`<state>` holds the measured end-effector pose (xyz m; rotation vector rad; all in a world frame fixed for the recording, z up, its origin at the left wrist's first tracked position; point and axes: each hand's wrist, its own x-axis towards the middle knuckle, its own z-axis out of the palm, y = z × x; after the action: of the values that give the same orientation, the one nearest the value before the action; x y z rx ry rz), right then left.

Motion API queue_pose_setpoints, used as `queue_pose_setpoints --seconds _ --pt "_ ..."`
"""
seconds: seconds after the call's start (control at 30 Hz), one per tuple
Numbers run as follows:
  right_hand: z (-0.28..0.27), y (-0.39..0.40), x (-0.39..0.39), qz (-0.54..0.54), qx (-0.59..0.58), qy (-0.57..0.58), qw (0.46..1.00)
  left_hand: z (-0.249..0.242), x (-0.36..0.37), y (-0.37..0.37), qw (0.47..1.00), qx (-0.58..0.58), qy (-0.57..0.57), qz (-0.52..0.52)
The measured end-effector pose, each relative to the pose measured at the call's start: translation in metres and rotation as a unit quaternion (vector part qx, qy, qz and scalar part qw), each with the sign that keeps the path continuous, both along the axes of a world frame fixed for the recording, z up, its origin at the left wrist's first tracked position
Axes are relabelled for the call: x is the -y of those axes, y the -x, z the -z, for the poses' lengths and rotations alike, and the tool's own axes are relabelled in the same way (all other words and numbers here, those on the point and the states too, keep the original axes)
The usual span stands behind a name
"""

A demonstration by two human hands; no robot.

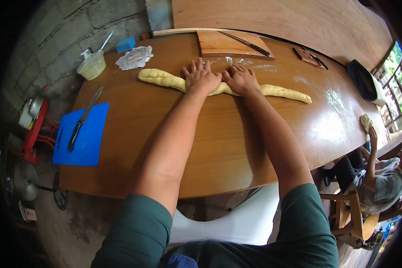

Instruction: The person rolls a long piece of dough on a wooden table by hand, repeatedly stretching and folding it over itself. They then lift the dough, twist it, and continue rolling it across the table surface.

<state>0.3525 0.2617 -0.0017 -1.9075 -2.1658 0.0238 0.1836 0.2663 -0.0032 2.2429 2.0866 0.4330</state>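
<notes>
My fingers (pixel 196 67) are spread flat and open, gripping nothing; both palms press down on the middle of the dough rope (pixel 165 80). The left hand (pixel 201 77) and the right hand (pixel 241 79) lie side by side, almost touching, over the rope's centre. The rope stretches across the far half of the wooden desk (pixel 219 147), its thicker, lumpier end to the left of my hands and a thinner tail (pixel 290 94) running out to the right.

To roll this well, I judge that I should keep the fingers flat and relaxed, press lightly, and work the palms apart from the centre towards the ends, giving more passes to the lumpy left end so the thickness evens out. Too much pressure would likely flatten or tear the thin right tail.

Beyond the rope lies a wooden cutting board (pixel 228 43) with a knife (pixel 245 43) on it, with traces of flour (pixel 254 64) between it and the rope. Left of the rope's end sit a white doily-like piece (pixel 135 57) and a plastic tub (pixel 92 66). Nearer me, left of the rope, a blue cutting board (pixel 91 143) carries another knife (pixel 84 117). Far right of the rope, another person's hand (pixel 370 134) reaches up near the desk edge.
</notes>
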Motion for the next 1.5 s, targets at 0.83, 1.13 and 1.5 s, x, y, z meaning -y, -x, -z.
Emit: queue_pose_setpoints --seconds 0.83,1.13,1.5 --pt "-0.031 -0.062 0.285 -0.246 0.043 -0.077 0.965 -0.005 0.275 0.073 0.932 0.070 -0.137 0.330" --pt "-0.016 -0.018 0.284 -0.163 -0.005 -0.204 0.965 -0.019 0.214 0.138 0.961 -0.004 -0.106 0.255" --pt "0.000 0.039 0.121 -0.013 -0.024 0.035 0.999 0.022 0.144 0.076 0.974 -0.027 -0.131 0.182"
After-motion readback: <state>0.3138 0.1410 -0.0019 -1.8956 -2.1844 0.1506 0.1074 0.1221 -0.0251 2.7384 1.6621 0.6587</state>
